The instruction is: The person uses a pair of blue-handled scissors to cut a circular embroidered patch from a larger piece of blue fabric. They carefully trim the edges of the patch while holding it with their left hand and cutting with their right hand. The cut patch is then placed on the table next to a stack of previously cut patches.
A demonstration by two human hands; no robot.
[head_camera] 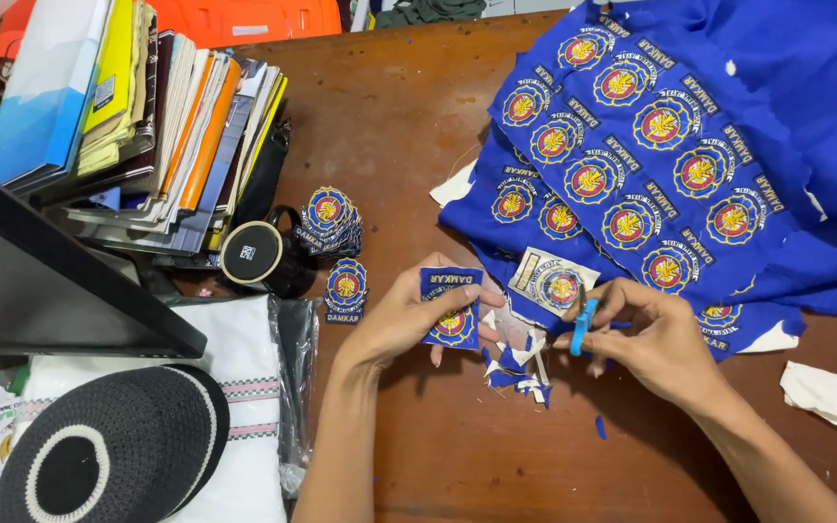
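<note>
Over the brown wooden table [418,126], the left hand [394,320] is pinching a cut-out blue embroidered patch with a round red-and-yellow emblem [450,308] between thumb and fingers, holding it upright just above the tabletop. Beside it, the right hand [656,344] is gripping a small pair of blue-handled scissors [583,324], fingers curled around the handle. Between both hands, blue and white fabric scraps [520,368] are lying on the wood. Behind the hands, a large blue cloth sheet covered in rows of matching emblems [661,145] is spreading across the table's right side. Left of the hands, small stacks of finished patches [333,221] are sitting near a black mug [262,254], with piled books [138,116] beyond.
</note>
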